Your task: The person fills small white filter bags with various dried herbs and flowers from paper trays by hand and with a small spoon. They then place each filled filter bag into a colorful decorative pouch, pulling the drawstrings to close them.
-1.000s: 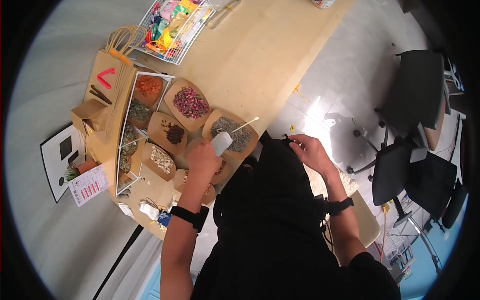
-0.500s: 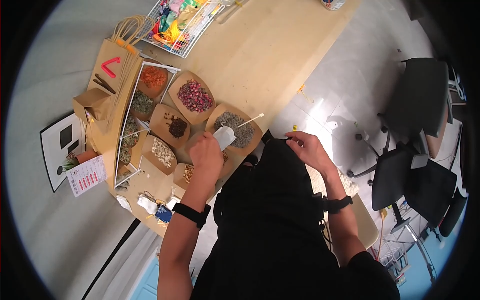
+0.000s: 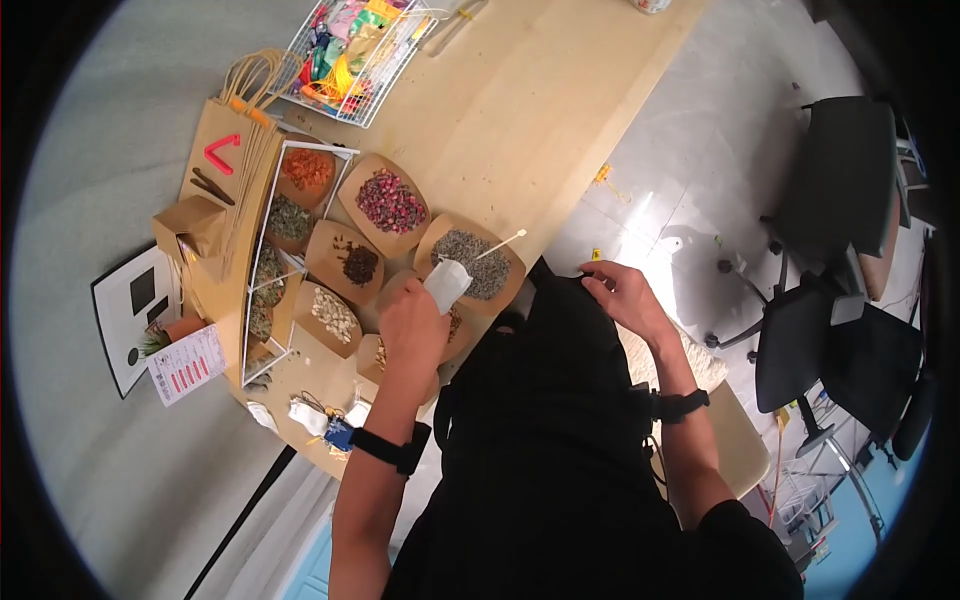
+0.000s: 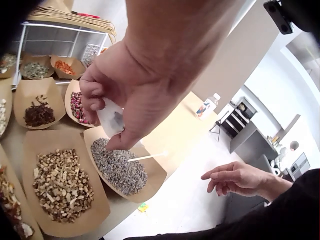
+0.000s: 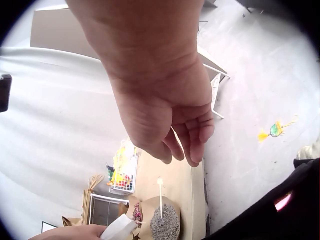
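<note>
My left hand pinches a small white cloth pouch between thumb and fingers. In the left wrist view the pouch has its mouth open, with something dark showing inside. It overlaps the paper tray of greyish dried flower buds. A thin pale spoon rests in those buds, its handle reaching over the rim. Off the table's edge, my right hand hangs in the air, fingers loosely bent and holding nothing.
Paper trays of rosebuds, dark cloves, white pieces and chopped root crowd around. A white wire rack stands behind them. Farther off sit a wire basket of colourful pouches and a bottle. Black chairs stand at right.
The head view shifts slightly. My left hand keeps hold of the white pouch near the greyish buds, the pouch turning a little. My right hand stays almost in place.
</note>
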`<state>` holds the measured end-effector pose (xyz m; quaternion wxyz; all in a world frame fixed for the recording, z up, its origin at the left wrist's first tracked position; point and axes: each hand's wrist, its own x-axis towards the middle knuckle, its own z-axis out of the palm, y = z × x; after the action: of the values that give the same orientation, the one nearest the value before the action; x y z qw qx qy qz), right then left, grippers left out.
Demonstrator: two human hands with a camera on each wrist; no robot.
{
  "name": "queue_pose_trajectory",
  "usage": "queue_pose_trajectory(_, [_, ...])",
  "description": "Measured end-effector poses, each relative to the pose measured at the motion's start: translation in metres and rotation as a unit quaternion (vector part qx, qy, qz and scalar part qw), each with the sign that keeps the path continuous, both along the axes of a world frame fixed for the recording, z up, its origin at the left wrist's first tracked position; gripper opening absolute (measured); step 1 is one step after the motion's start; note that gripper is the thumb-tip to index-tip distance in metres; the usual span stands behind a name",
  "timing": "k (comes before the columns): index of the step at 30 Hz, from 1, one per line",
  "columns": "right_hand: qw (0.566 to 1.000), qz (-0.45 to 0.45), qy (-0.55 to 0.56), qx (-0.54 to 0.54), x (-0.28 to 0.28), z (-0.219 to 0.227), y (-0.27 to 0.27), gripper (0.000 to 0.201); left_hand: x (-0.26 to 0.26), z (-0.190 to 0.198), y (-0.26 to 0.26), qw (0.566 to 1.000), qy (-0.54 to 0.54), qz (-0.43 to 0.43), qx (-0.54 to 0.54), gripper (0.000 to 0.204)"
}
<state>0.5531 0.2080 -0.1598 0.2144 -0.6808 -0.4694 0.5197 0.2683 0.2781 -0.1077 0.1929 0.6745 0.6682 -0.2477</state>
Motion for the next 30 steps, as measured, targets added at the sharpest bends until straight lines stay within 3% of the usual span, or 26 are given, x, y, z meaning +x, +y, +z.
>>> queue_pose_trajectory(11, [0.999,-0.01,-0.03,0.021,0.001,-0.007,-0.017,0.025,-0.014,-0.014,-0.003,0.999,-0.008,-0.04,0.014,0.042])
queue_pose_trajectory(14, [0.999,-0.006,-0.032,0.026,0.003,-0.006,-0.007,0.024,-0.003,0.0,0.0,0.999,-0.014,-0.031,0.016,0.042])
queue_pose_trajectory(23, [0.999,0.007,-0.04,0.025,0.005,-0.015,-0.01,0.028,-0.02,-0.015,-0.005,1.0,0.004,0.008,-0.008,0.047])
queue_pose_trajectory(30, [0.998,0.004,-0.055,0.029,0.003,-0.007,-0.01,0.026,-0.011,-0.005,-0.005,1.0,-0.002,0.011,0.011,0.048])
